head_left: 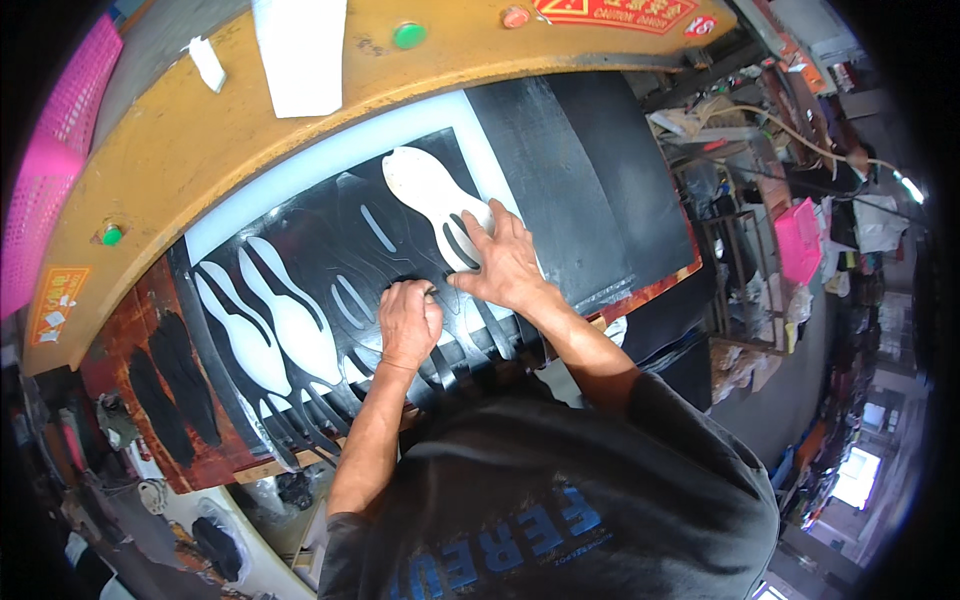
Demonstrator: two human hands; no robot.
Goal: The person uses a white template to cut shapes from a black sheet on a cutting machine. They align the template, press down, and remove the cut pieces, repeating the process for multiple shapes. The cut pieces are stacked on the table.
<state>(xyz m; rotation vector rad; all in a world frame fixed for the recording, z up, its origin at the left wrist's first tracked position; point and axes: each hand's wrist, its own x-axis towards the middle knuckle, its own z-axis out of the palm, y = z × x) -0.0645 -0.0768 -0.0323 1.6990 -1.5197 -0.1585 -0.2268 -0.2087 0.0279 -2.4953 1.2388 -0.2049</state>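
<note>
A black sheet [365,220] lies over a white board [340,145], with faint sole-shaped outlines and narrow slots in it. White sole-shaped areas show at its left [300,335] and upper right [425,185]; whether these are gaps or separate pieces I cannot tell. My left hand [408,322] is closed at the sheet's middle, fingers curled under. A dark bit shows by its fingertips, but its grip is hidden. My right hand [508,262] rests with fingers spread on the lower part of the upper right white shape. Black strips [440,370] hang over the near edge.
A yellow machine beam [190,140] with green buttons [408,36] arches over the far side. More black sheeting [590,180] covers the right of the table. Dark sole-shaped pieces [180,370] lie at the left. A pink basket [798,242] stands on the right-hand rack.
</note>
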